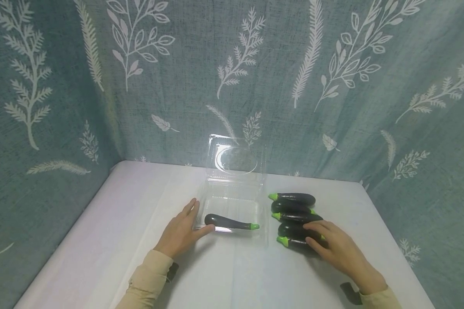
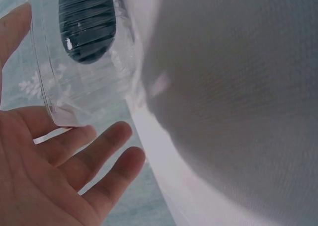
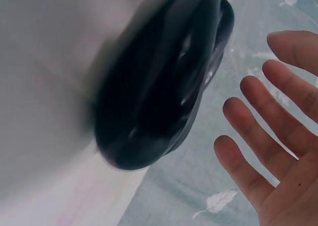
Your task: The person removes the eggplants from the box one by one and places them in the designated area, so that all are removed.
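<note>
A clear plastic clamshell box [image 1: 232, 201] stands with its lid [image 1: 236, 159] raised at the back. One eggplant [image 1: 228, 222] with a green stem end lies inside along its front wall. My left hand [image 1: 181, 234] rests at the box's left front corner, fingers along the side and thumb at the front edge. In the left wrist view the fingers [image 2: 99, 156] are spread beside the clear wall. To the right, several dark eggplants [image 1: 294, 198] lie in a stack of rows. My right hand [image 1: 334, 246] hovers over their right ends, fingers extended and holding nothing.
A white cloth covers the table [image 1: 251, 274]. Blue-green curtains [image 1: 193, 86] with white leaf prints hang behind it and along both sides. The raised lid stands close before the back curtain.
</note>
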{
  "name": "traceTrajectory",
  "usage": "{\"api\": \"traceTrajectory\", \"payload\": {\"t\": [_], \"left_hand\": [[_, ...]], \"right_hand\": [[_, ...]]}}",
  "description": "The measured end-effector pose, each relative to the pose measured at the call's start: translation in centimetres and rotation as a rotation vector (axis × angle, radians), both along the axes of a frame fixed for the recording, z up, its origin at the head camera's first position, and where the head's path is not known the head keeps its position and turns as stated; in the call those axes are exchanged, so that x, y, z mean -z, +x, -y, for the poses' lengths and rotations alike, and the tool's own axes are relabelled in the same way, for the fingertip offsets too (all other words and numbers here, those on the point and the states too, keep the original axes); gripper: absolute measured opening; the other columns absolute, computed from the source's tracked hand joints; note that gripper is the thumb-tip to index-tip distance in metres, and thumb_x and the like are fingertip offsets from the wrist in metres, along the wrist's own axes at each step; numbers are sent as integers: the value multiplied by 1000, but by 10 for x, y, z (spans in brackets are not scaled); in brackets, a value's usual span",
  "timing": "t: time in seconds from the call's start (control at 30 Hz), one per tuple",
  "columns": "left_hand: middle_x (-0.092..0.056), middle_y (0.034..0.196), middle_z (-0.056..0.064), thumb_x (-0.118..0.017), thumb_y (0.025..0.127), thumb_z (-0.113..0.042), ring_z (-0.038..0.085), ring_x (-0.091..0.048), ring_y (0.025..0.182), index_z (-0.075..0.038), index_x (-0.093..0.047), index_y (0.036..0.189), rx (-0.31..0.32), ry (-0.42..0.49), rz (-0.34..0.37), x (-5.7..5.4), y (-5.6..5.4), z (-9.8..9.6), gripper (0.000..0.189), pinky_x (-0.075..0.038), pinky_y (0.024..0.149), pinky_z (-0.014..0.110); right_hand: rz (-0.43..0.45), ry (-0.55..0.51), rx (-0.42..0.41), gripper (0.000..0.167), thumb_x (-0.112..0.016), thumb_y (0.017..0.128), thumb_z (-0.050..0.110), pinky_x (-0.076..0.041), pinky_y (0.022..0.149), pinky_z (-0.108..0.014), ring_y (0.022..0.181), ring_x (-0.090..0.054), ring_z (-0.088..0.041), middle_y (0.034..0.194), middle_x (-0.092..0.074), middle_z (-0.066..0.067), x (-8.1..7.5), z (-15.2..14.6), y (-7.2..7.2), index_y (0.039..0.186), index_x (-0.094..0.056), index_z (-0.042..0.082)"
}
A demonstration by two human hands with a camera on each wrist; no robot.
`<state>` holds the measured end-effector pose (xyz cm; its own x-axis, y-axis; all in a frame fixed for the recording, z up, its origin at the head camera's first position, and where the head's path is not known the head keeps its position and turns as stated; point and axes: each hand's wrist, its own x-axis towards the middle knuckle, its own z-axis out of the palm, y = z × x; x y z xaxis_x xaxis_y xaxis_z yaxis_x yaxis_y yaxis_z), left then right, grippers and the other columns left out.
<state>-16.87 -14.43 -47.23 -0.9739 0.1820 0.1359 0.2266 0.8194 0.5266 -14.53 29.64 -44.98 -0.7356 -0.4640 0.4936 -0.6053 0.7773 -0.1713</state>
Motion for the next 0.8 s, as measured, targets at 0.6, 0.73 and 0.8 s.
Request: {"api": "traceTrajectory", "payload": {"t": [0.6,0.73,0.8], "left_hand": [[-29,163,20,-61,91,-67,49,-46,134,3,-33,156,-3,-10,-12,3,1,2,100,-39,111,58],[-29,163,20,-60,90,-69,48,-47,133,4,-33,155,4,-19,-24,2,1,2,102,-39,110,57],[-29,163,20,-60,90,-69,48,-47,134,4,-33,155,6,-18,-25,2,1,2,102,-39,110,57]], "right_hand": [[40,-78,-48,37,-81,88,17,-53,93,-43,115,-64,-19,123,-67,4,-6,39,-11,123,-70,16],[58,-85,-53,37,-80,89,18,-54,94,-45,116,-63,-19,124,-67,4,-5,48,-11,124,-69,18],[69,-88,-64,37,-80,90,18,-53,96,-45,119,-62,-19,125,-67,3,-5,53,-12,125,-69,17]]}}
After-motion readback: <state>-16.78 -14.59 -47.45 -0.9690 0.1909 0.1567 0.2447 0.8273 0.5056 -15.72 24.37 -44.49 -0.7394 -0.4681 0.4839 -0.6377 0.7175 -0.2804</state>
